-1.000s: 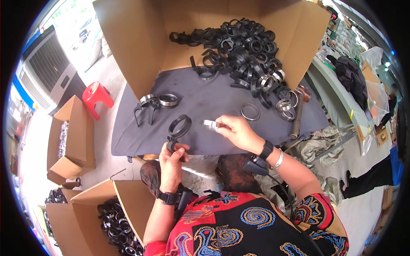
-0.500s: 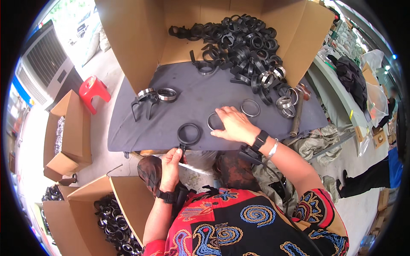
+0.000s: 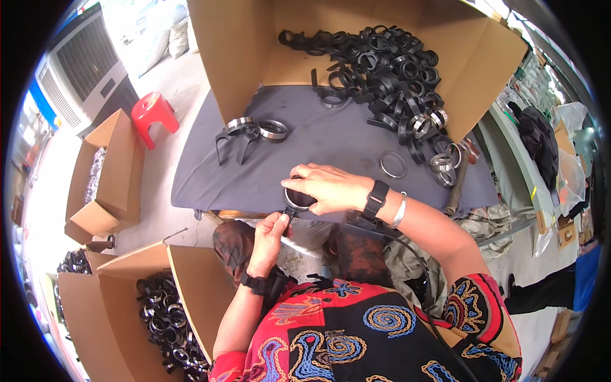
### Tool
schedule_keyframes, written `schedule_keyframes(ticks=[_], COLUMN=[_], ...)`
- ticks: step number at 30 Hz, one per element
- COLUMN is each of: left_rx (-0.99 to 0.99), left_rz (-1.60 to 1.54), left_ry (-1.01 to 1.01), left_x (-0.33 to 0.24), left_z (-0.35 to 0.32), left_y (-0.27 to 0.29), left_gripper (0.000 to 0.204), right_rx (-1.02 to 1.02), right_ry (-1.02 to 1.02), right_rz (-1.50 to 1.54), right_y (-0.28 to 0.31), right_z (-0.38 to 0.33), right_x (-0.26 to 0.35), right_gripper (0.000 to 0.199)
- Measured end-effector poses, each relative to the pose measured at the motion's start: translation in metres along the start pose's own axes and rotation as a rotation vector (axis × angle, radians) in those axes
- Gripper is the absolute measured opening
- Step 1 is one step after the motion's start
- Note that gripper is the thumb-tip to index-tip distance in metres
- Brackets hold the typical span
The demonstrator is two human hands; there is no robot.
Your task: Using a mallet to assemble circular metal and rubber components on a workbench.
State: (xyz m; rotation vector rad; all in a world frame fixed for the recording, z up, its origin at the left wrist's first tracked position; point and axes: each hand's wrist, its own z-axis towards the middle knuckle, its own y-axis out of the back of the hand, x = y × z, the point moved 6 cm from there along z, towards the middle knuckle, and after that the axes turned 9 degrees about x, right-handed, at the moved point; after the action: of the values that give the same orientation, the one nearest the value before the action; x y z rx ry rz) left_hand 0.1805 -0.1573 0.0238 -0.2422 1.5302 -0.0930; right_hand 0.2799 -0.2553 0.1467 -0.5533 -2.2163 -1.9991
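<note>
Pale floor [image 3: 159, 191]; red stool [image 3: 154, 113] near grey-white vented cooler [image 3: 83, 67]; bright light [image 3: 118, 19] upper left.

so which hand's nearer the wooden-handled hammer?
Right. The right hand is over the black ring, to the left of the hammer; the left hand is farther left, pinching that ring's tab.

The held ring [image 3: 295, 207] is black and silver, the cloth [image 3: 331, 140] grey, the stool [image 3: 153, 115] red, the shirt [image 3: 388, 320] swirl-patterned.

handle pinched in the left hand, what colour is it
Black; the handle shows best in the head view.
</note>
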Motion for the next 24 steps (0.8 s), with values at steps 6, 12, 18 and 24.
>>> schedule_keyframes(ticks=[6,12,18,24], left_rx=[0.025,-0.057,-0.014,-0.062], left_rz=[0.172,0.010,-0.059,-0.096], left_ry=[-0.023,0.013,0.098,0.079], left_x=[-0.008,0.011,-0.012,-0.023], left_z=[0.012,-0.007,-0.013,-0.016], left_y=[-0.010,0.011,-0.008,-0.012], left_gripper=[0.028,0.027,0.021,0.021], right_rx=[0.139,0.045,0.064,-0.179], right_ry=[0.000,0.121,0.041,-0.066], right_rz=[-0.087,-0.045,-0.015,0.004], right_y=[0.010,-0.005,-0.007,-0.041], right_z=[0.000,0.018,0.009,0.042], right_x=[-0.002,0.011,0.011,0.000], right_gripper=[0.058,0.042,0.048,0.052])
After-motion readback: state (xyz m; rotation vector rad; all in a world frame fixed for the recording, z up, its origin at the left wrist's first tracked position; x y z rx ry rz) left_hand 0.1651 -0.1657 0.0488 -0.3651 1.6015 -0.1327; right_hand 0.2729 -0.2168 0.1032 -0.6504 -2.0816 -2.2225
